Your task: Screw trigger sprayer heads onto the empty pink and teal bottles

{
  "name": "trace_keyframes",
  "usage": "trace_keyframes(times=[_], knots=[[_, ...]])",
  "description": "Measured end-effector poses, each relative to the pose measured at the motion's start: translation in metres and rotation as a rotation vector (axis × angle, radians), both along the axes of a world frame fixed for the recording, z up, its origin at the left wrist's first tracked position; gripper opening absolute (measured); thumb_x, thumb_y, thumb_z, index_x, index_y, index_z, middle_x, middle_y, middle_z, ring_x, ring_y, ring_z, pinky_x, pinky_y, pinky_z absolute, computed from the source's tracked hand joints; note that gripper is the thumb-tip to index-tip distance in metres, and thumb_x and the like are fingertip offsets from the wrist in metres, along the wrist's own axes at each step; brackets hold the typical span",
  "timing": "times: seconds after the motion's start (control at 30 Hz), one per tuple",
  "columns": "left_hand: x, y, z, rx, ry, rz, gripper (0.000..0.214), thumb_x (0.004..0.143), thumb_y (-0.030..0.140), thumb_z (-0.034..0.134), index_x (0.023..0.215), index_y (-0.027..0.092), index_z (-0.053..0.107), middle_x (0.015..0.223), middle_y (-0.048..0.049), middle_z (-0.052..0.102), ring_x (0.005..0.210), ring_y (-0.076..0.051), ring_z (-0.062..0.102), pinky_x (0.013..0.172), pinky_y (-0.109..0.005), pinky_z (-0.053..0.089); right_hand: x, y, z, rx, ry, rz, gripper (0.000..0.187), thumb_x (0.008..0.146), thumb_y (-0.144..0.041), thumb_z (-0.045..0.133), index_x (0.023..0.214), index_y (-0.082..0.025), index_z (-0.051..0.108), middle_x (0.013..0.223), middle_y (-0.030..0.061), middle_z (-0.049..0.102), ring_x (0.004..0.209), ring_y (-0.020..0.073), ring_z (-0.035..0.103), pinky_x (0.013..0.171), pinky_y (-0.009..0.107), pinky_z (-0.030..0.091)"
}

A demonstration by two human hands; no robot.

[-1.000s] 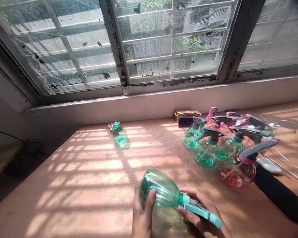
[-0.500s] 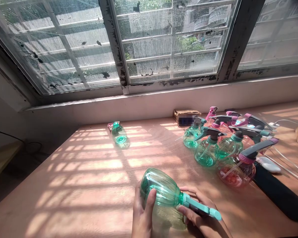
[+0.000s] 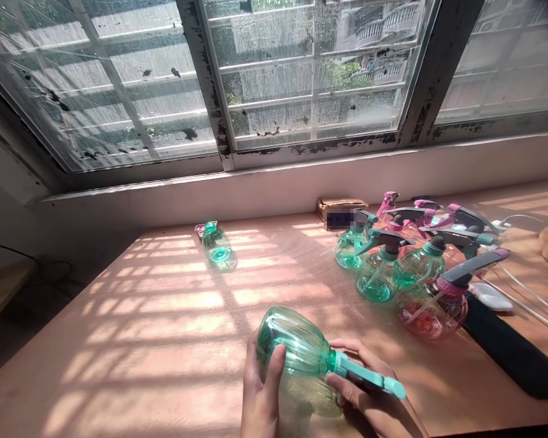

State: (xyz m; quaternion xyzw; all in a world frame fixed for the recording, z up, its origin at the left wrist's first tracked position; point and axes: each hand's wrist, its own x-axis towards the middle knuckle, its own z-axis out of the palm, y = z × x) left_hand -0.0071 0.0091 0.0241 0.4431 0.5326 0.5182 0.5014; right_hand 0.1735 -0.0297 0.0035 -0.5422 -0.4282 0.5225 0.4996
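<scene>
A clear green spray bottle (image 3: 296,342) lies tilted on its side in the air above the table, its base to the left and its teal trigger head (image 3: 369,377) to the right. My left hand (image 3: 262,386) is wrapped round the base end, thumb across the near side. Around the neck and spray head my right hand (image 3: 368,395) is closed, with the thumb just under the collar. Some of its fingers are hidden behind the head. Another green bottle (image 3: 218,248), with no trigger head visible, stands farther back on the left.
Several green and pink spray bottles (image 3: 379,277) stand grouped on the right of the wooden table (image 3: 155,340). Beside them lie a black flat object (image 3: 516,353), a white mouse (image 3: 493,297) and white cables. A small cardboard box (image 3: 342,204) sits by the window wall.
Both hands keep the same hold on the spray bottle. The whole view has shifted slightly; nothing on the table has visibly moved.
</scene>
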Motion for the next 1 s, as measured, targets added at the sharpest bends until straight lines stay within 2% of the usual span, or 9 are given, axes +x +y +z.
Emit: trace_keyframes(times=[0.13, 0.33, 0.53, 0.7, 0.83, 1.0], knots=[[-0.001, 0.000, -0.001, -0.012, -0.004, -0.016, 0.060, 0.092, 0.060, 0.070, 0.140, 0.026, 0.061, 0.130, -0.0055, 0.076, 0.132, -0.033, 0.063, 0.114, -0.039, 0.042, 0.000, -0.002, 0.001, -0.013, -0.017, 0.006, 0.039, 0.085, -0.051, 0.082, 0.114, -0.026, 0.075, 0.091, 0.0023, 0.081, 0.079, 0.0230, 0.067, 0.072, 0.030, 0.051], [0.000, 0.000, -0.002, -0.008, 0.003, -0.007, 0.055, 0.092, 0.060, 0.069, 0.135, 0.026, 0.063, 0.126, -0.0054, 0.076, 0.128, -0.032, 0.065, 0.110, -0.038, 0.046, 0.001, -0.002, 0.005, -0.017, -0.002, 0.017, 0.036, 0.087, -0.050, 0.080, 0.115, -0.028, 0.076, 0.098, 0.0026, 0.082, 0.084, 0.0232, 0.070, 0.071, 0.028, 0.052], [0.001, 0.000, -0.001, -0.004, 0.025, 0.017, 0.053, 0.092, 0.059, 0.070, 0.132, 0.024, 0.066, 0.127, -0.0058, 0.076, 0.129, -0.031, 0.065, 0.110, -0.036, 0.047, -0.003, -0.006, 0.010, -0.019, 0.016, -0.053, 0.034, 0.084, -0.050, 0.082, 0.112, -0.031, 0.078, 0.100, 0.0008, 0.083, 0.082, 0.0224, 0.072, 0.068, 0.025, 0.054], [0.001, 0.001, -0.002, -0.001, 0.040, 0.022, 0.052, 0.092, 0.059, 0.070, 0.131, 0.025, 0.067, 0.126, -0.0058, 0.076, 0.127, -0.031, 0.066, 0.109, -0.037, 0.048, -0.010, -0.007, 0.016, -0.012, 0.060, -0.160, 0.031, 0.078, -0.047, 0.087, 0.105, -0.032, 0.082, 0.101, -0.0001, 0.084, 0.089, 0.0239, 0.075, 0.075, 0.023, 0.057], [0.002, 0.000, -0.001, -0.007, 0.041, 0.039, 0.055, 0.091, 0.060, 0.070, 0.132, 0.025, 0.067, 0.127, -0.0070, 0.076, 0.128, -0.033, 0.066, 0.110, -0.039, 0.048, -0.008, -0.006, 0.015, -0.016, 0.063, -0.128, 0.034, 0.079, -0.050, 0.086, 0.107, -0.031, 0.081, 0.100, 0.0002, 0.083, 0.090, 0.0240, 0.075, 0.076, 0.023, 0.057], [0.003, -0.001, 0.003, -0.019, 0.044, 0.038, 0.055, 0.091, 0.059, 0.070, 0.134, 0.025, 0.066, 0.128, -0.0072, 0.076, 0.129, -0.034, 0.065, 0.111, -0.040, 0.047, -0.001, -0.009, 0.007, -0.042, 0.015, -0.059, 0.038, 0.084, -0.055, 0.083, 0.113, -0.031, 0.077, 0.109, 0.0017, 0.082, 0.096, 0.0258, 0.075, 0.075, 0.024, 0.059]])
